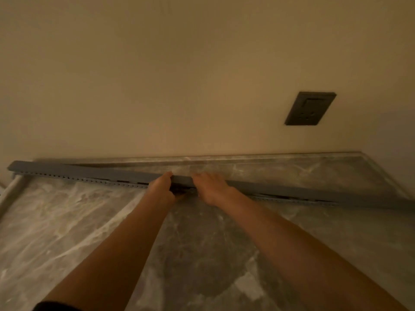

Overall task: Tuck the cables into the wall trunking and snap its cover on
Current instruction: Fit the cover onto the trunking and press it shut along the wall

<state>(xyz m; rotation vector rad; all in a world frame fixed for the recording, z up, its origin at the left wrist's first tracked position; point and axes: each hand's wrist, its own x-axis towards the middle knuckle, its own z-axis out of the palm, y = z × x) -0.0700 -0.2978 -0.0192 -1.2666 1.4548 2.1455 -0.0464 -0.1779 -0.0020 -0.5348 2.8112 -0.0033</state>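
Lying long and slantwise across the marble tabletop (67, 221), near the wall (157, 86) at its left end and drifting away from it toward the right: grey trunking (94, 180), slotted side showing. Sitting on top, the cover (78, 169), seated at the left by the look of it, gaping further right with a dark slit underneath.

Clamped at mid-length by the left hand (160, 187), fingers curled over the cover's far edge, thumb tucked below. Just beside it, the right hand (211, 187), fingers hooked over the top likewise, heel bearing down. Between the two, something dark in the gap, probably cables, too murky to call. Most likely mid-snap, then, with the left stretch closed and the right stretch to go.

To do it well: press straight down, not toward the wall, and brace the base against skating on polished stone. Work rightward in short steps, hand following hand, rather than jumping to the far end and trapping a bow. Check the slit ahead before each squeeze and poke any stray loop back inside, to avoid a pinch and a missed click. Feel for both lips catching.

Up to the right, a dark wall socket (310, 108); at the far left edge, a pale tube (12, 191), neither in play.
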